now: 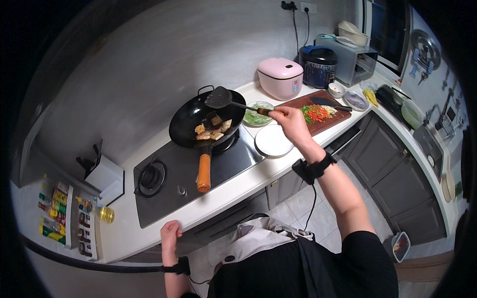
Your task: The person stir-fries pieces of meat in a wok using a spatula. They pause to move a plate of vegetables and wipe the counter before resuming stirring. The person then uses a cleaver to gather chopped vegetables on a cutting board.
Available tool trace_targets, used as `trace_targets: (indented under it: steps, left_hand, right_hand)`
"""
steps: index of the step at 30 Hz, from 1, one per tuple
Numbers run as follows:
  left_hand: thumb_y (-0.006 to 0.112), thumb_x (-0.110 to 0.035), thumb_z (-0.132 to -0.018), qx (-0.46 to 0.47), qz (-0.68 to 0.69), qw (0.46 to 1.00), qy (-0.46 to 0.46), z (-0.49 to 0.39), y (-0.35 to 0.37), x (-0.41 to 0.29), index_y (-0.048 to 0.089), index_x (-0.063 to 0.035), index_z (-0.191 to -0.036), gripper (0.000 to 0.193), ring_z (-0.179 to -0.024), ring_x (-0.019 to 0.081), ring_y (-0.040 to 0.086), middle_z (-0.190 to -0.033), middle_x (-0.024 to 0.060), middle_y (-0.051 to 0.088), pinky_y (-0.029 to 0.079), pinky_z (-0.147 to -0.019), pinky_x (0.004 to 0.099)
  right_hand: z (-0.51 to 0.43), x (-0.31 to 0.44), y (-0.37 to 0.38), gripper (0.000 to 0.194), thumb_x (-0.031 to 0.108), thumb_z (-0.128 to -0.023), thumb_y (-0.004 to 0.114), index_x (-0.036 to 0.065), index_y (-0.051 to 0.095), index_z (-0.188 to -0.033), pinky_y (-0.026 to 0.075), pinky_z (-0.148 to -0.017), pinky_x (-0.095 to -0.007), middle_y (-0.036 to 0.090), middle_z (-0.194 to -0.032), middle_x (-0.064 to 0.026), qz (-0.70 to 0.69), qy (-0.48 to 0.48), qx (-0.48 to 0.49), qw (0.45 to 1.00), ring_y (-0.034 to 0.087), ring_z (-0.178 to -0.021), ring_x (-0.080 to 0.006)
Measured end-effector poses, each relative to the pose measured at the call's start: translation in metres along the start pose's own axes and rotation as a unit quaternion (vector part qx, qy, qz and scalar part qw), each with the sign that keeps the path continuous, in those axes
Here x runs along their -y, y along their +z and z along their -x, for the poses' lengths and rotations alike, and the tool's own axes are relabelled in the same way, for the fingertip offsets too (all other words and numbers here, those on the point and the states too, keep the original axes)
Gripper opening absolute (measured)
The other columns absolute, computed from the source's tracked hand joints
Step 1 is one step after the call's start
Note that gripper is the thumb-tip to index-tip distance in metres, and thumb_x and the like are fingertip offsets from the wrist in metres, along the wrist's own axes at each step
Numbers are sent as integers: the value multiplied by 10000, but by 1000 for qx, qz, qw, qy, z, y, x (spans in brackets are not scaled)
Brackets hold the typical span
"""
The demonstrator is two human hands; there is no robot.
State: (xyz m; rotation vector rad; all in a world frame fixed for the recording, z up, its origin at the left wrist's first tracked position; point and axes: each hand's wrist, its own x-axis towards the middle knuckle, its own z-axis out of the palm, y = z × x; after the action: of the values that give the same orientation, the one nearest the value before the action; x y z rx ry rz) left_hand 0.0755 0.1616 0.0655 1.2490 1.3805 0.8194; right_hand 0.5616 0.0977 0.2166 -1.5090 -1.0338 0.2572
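Observation:
My right hand (pixel 290 122) grips the wooden-ended handle of a black spatula (pixel 220 98), whose blade is raised over the far rim of a black wok (pixel 182 123). Browned chunks of food (pixel 214 132) lie in the bottom of the wok, which sits on the right burner of a gas hob (pixel 231 171). The wok's wooden handle (pixel 204 175) points towards me, with no hand on it. My left hand (pixel 171 231) hovers by the counter's front edge, fingers curled, with nothing visible in it. Under my right forearm, partly covered, is a white plate (pixel 272 141).
Right of the hob are a plate of green vegetables (pixel 257 115) and a cutting board (pixel 335 121) with chopped peppers (pixel 316 113) and a cleaver (pixel 329 103). A pink rice cooker (pixel 280 78) stands behind. Leftward are a knife block (pixel 106 178), an oil bottle (pixel 107 215) and the second burner (pixel 151 178).

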Motion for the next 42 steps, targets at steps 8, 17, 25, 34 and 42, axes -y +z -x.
trace_targets:
  steps: [8, 17, 25, 34, 42]
  left_hand:
    - [607, -178, -836, -133, 78, 987, -37, 60, -66, 40, 586, -47, -893, 145, -520, 79, 517, -693, 23, 585, 416, -451, 191]
    - [594, -194, -847, -125, 128, 983, -40, 88, -61, 61, 580, -56, -870, 141, -510, 86, 517, -690, 18, 587, 428, -455, 218]
    - [590, -194, -848, -130, 140, 981, -32, 98, -59, 70, 578, -42, -855, 152, -513, 100, 509, -685, 31, 584, 413, -457, 233]
    - [581, -181, -849, -158, 145, 976, -39, 113, -74, 82, 575, -44, -814, 142, -520, 94, 516, -660, 20, 570, 427, -467, 220]
    - [588, -200, -842, -160, 154, 975, -31, 125, -75, 80, 571, -67, -799, 141, -512, 74, 496, -652, -2, 558, 418, -465, 209]
  right_hand:
    - [-40, -30, 67, 306, 305, -767, 598, 14, 673, -713, 460, -630, -417, 589, -638, -216, 100, 19, 6, 995, 592, -623, -348]
    - [-43, -39, 100, 301, 291, -768, 592, -3, 656, -754, 466, -681, -440, 605, -731, -231, 154, -4, 5, 988, 600, -727, -383]
    - [-69, -8, 77, 175, 198, -751, 597, 26, 601, -718, 468, -584, -448, 579, -700, -202, 357, -252, -20, 899, 585, -665, -369]
    - [-124, -10, 66, 235, 209, -716, 659, -7, 640, -805, 487, -702, -428, 622, -824, -211, 412, -120, 124, 895, 603, -805, -363]
    - [-135, -34, 73, 234, 220, -657, 700, 1, 662, -730, 488, -661, -404, 627, -757, -201, 344, -48, 144, 927, 615, -738, -350]
